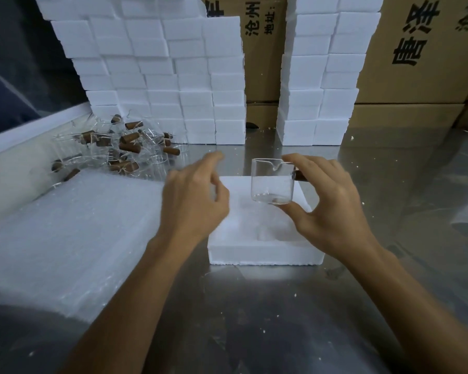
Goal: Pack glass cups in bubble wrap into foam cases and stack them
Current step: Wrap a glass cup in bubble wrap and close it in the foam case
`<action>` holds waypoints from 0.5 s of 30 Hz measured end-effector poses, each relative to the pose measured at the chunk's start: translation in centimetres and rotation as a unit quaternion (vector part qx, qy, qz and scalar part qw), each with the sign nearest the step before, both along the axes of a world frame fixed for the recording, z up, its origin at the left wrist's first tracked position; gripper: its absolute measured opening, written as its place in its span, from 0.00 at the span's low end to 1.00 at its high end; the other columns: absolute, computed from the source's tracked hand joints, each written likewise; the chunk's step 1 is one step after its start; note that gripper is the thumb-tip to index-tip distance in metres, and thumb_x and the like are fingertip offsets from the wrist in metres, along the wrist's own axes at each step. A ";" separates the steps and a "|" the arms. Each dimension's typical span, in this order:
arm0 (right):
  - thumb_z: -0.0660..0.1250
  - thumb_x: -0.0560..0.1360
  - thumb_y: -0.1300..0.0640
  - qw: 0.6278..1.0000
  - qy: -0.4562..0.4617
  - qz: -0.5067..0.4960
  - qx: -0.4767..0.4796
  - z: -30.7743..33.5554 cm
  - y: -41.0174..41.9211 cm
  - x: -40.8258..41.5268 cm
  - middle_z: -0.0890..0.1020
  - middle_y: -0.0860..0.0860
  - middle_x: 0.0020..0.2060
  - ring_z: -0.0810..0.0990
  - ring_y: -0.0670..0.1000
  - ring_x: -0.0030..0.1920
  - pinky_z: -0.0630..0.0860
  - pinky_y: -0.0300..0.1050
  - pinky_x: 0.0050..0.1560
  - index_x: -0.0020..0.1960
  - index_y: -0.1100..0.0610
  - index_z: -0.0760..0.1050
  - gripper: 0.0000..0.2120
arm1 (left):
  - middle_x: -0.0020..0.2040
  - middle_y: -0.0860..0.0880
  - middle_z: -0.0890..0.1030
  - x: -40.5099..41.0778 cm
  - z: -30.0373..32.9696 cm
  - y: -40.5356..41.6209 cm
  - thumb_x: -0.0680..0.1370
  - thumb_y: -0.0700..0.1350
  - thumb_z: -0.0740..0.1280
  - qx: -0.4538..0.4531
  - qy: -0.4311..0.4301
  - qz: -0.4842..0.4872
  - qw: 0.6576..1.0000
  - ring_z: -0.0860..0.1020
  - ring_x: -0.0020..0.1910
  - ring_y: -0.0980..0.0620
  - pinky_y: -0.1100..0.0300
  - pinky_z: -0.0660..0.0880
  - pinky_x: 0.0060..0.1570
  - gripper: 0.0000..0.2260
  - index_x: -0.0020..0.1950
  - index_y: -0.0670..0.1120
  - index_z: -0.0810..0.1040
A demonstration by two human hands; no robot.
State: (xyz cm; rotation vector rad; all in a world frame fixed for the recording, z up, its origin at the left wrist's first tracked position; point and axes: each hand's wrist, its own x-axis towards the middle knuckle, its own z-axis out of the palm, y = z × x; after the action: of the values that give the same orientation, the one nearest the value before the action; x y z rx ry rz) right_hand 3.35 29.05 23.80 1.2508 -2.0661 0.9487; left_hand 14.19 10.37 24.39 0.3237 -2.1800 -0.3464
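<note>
My right hand (pixel 333 209) holds a clear glass cup (pixel 272 182) with a spout and a brown wooden handle, thumb under its base and fingers at its rim, upright above an open white foam case (pixel 262 252) on the steel table. My left hand (pixel 195 201) hovers at the case's left side, fingers loosely curled and holding nothing. A thick stack of bubble wrap sheets (pixel 65 238) lies to the left. A pile of several more glass cups with wooden handles (pixel 119 147) lies behind the wrap.
Tall stacks of white foam cases (pixel 160 76) stand at the back, with a second stack (pixel 319 76) to the right. Brown cardboard boxes (pixel 416 49) with printed characters fill the background. Foam crumbs dot the steel table (pixel 281 319).
</note>
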 end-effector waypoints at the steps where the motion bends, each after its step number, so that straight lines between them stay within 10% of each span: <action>1: 0.79 0.69 0.52 1.000 0.004 0.000 -0.005 0.0 0.0 0.0 0.80 0.51 0.60 0.78 0.57 0.57 0.74 0.61 0.57 0.69 0.55 0.73 0.31 | 0.44 0.48 0.83 0.2 0.4 -0.2 0.75 0.38 0.67 0.007 0.026 0.067 0.997 0.73 0.38 0.52 0.51 0.77 0.43 0.14 0.60 0.46 0.80; 6: 0.78 0.69 0.50 1.000 -0.008 0.028 -0.007 -0.2 -0.2 0.0 0.79 0.51 0.61 0.79 0.55 0.57 0.76 0.61 0.58 0.70 0.54 0.72 0.32 | 0.45 0.40 0.82 1.6 1.7 -2.6 0.76 0.40 0.65 0.077 -0.014 0.307 0.949 0.76 0.41 0.39 0.52 0.64 0.40 0.05 0.47 0.46 0.80; 15: 0.77 0.68 0.57 0.997 -0.016 0.063 -0.033 -0.5 -0.5 0.2 0.77 0.50 0.61 0.78 0.52 0.58 0.78 0.59 0.56 0.63 0.54 0.74 0.26 | 0.52 0.37 0.81 2.1 0.7 -5.8 0.75 0.46 0.72 0.164 -0.194 0.374 0.892 0.78 0.51 0.34 0.51 0.66 0.42 0.09 0.50 0.41 0.80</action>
State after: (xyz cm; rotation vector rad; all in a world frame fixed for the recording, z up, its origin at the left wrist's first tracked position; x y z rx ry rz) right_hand 3.58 28.51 23.33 1.3507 -1.9815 1.0912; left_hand 16.26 4.56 25.05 1.4787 -2.1649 -0.2141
